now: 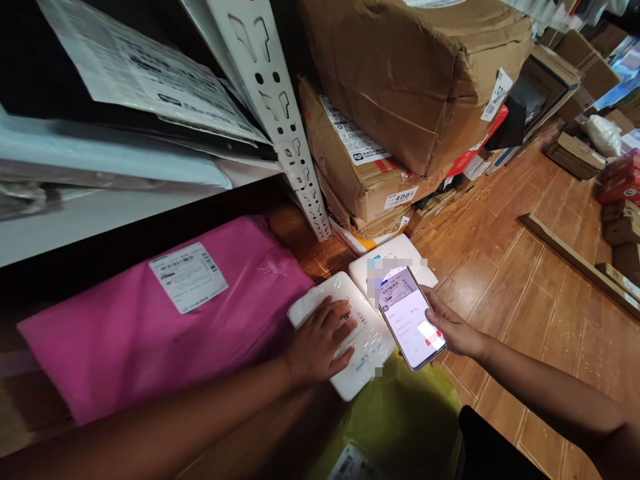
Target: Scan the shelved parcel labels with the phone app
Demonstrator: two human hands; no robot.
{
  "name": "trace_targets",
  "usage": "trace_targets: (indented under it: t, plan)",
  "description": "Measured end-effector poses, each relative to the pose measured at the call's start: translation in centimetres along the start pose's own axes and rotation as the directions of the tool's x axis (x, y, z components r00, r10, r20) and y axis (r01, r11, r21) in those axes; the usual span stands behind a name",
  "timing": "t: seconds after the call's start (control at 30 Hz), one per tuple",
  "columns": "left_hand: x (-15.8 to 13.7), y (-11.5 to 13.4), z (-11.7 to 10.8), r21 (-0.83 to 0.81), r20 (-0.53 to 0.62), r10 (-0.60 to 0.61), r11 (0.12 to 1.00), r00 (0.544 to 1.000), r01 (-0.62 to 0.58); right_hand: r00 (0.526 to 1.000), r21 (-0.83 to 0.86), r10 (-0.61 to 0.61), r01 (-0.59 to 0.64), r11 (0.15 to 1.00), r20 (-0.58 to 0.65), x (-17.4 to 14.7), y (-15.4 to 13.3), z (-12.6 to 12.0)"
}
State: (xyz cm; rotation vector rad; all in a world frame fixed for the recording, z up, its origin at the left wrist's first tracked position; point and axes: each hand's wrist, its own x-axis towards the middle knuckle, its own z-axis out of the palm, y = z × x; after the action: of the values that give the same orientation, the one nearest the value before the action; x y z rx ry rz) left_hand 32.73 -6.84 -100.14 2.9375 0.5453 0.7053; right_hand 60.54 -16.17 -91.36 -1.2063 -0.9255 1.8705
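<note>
My right hand (453, 327) grips a smartphone (407, 327) by its right edge. Its lit screen shows a camera picture of a label with a barcode. Below the phone's top end lies a white parcel (417, 257), partly covered by the phone. My left hand (323, 343) rests with fingers spread on a second white parcel (353, 387) in clear plastic wrap, which bears a printed label. To the left, touching or nearly touching that parcel, lies a large pink parcel (240, 287) with a white label. A yellow-green bag (400, 427) sits below the phone.
A white perforated shelf post (285, 133) stands left of stacked cardboard boxes (390, 80). The shelf (240, 177) at upper left holds flat parcels. On the wooden floor (480, 267) at right lie a long cardboard strip (575, 257) and several more packages.
</note>
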Motion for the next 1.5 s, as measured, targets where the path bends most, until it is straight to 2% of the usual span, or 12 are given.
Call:
trace_targets:
  t: [0.3, 0.57, 0.73, 0.93, 1.13, 1.4, 1.5]
  plan:
    - [0.0, -0.1, 0.0, -0.007, -0.003, 0.005, 1.000, 1.000, -0.005, 1.000, -0.001, -0.027, 0.027, 1.000, 0.012, 0.2, 0.2, 0.0]
    - [0.4, -0.1, 0.0, 0.024, -0.058, 0.042, 0.999, 0.997, -0.040, 0.994, 0.034, 0.004, -0.008, 0.999, 0.108, -0.6, -0.6, 0.2]
    - [-0.2, -0.3, 0.8, -0.010, -0.089, 0.049, 0.999, 0.995, -0.050, 0.995, -0.033, -0.065, 0.068, 0.997, 0.082, -0.9, -0.7, 0.6]
    - [-0.7, -0.5, 1.6, -0.069, -0.123, 0.046, 0.996, 0.991, -0.055, 0.981, 0.031, -0.038, 0.032, 0.999, 0.191, -1.3, -0.7, 1.2]
    - [-1.0, -0.4, 1.7, -0.085, -0.064, -0.009, 0.996, 0.998, 0.004, 0.979, 0.069, -0.034, 0.021, 0.997, 0.202, -1.6, -0.9, 1.4]
    - [-1.0, -0.6, 1.6, -0.053, -0.067, 0.014, 0.998, 0.998, -0.018, 0.980, 0.065, -0.023, 0.010, 0.998, 0.196, -1.8, -1.2, 1.5]
    - [-1.3, -0.9, 1.3, -0.071, -0.017, 0.053, 0.996, 0.998, -0.054, 0.982, 0.051, -0.026, 0.017, 0.999, 0.188, -1.9, -1.0, 1.4]
